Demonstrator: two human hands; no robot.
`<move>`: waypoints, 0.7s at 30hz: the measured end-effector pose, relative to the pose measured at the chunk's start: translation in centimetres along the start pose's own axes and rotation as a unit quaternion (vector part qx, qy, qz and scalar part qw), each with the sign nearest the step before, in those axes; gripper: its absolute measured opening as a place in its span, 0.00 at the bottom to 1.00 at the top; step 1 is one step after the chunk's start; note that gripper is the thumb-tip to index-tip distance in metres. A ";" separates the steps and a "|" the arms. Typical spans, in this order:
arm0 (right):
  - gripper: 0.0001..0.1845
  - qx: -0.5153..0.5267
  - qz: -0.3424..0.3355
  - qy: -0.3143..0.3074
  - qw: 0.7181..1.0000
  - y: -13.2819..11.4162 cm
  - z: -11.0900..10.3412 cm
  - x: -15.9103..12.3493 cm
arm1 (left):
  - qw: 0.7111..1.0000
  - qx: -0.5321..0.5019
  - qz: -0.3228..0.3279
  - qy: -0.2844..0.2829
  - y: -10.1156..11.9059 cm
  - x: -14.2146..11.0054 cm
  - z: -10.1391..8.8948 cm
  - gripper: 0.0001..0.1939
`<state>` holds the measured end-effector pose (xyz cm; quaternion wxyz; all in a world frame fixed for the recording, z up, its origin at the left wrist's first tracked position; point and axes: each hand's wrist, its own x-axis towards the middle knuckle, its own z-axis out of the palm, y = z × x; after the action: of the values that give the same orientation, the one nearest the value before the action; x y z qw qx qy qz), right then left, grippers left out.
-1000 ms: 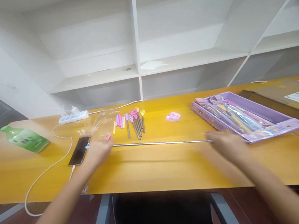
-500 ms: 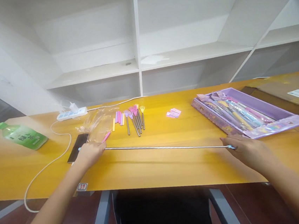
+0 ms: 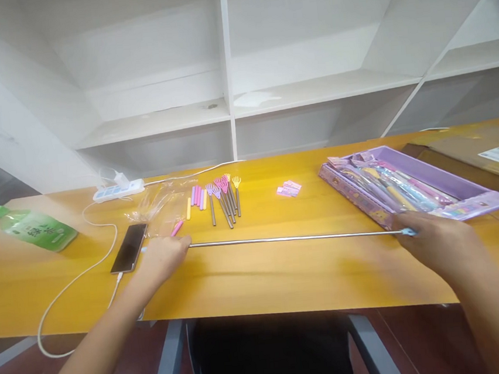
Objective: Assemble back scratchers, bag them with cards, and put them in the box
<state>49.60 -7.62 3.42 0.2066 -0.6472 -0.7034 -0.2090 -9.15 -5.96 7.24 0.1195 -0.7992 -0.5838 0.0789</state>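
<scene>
An extended telescopic back scratcher (image 3: 290,239) stretches level above the table between my two hands. My left hand (image 3: 168,256) is closed round one end, where a bit of light blue shows behind it. My right hand (image 3: 435,242) grips the other end, by the light blue head. Beyond my left hand lie several short back scratchers (image 3: 224,198) with purple, pink and yellow claw heads. Beside them are several coloured handle sleeves (image 3: 199,197), and one pink sleeve (image 3: 177,228) lies just past my left hand.
A lilac display box (image 3: 408,189) of wrapped back scratchers stands right, near a cardboard box (image 3: 480,156). Small pink cards (image 3: 289,189) lie mid-table. At left are a phone (image 3: 129,248) on a charging cable, clear plastic bags (image 3: 163,204), a power strip (image 3: 118,190) and a green bottle (image 3: 35,227).
Both hands have shifted to the right with the back scratcher, and its right end has risen, so the rod is more level. The phone is less covered by my left hand.
</scene>
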 end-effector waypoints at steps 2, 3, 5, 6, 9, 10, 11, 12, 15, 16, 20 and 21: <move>0.08 -0.013 -0.046 0.012 0.999 -5.1 -0.5 0.5 | 0.999 -0.047 0.014 -0.005 4.3 0.5 -1.3 0.13; 0.09 -0.010 -0.078 0.008 0.997 -8.5 -0.6 0.5 | 0.997 -0.074 0.018 -0.005 6.7 0.8 -1.8 0.13; 0.10 0.017 -0.143 -0.004 0.990 -15.9 -0.2 0.2 | 0.990 -0.126 0.053 -0.021 11.6 1.4 -2.6 0.11; 0.11 0.027 -0.160 -0.012 0.987 -19.2 0.2 -0.1 | 0.988 -0.139 0.065 -0.028 13.6 1.7 -2.8 0.11; 0.12 0.049 -0.149 -0.037 0.987 -25.2 1.7 -1.2 | 0.983 -0.151 0.088 -0.053 17.1 2.3 -2.8 0.13; 0.12 0.055 -0.145 -0.058 0.986 -25.8 2.2 -1.5 | 0.982 -0.151 0.096 -0.059 17.4 2.4 -2.6 0.13; 0.12 0.061 -0.145 -0.086 0.984 -25.9 2.7 -1.7 | 0.981 -0.152 0.104 -0.064 17.4 2.6 -2.3 0.14; 0.12 0.066 -0.146 -0.118 0.980 -25.7 3.0 -1.8 | 0.980 -0.152 0.110 -0.069 17.3 2.7 -1.9 0.14; 0.12 0.070 -0.138 -0.198 0.968 -24.7 3.8 -1.2 | 0.975 -0.163 0.122 -0.086 16.8 3.4 -0.9 0.14; 0.12 0.071 -0.136 -0.215 0.964 -24.6 3.9 -0.8 | 0.974 -0.168 0.122 -0.086 16.8 3.6 -0.6 0.14; 0.10 0.082 -0.149 -0.259 0.951 -23.9 3.7 1.4 | 0.975 -0.179 0.131 -0.025 16.4 4.7 0.4 0.13; 0.09 0.084 -0.153 -0.264 0.949 -23.5 3.5 2.2 | 0.975 -0.178 0.132 0.000 16.1 5.0 0.6 0.13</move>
<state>25.92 -5.62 1.11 0.0327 -0.5441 -0.8384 0.0000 6.96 -5.79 2.13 -0.0359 -0.8776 -0.4779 -0.0115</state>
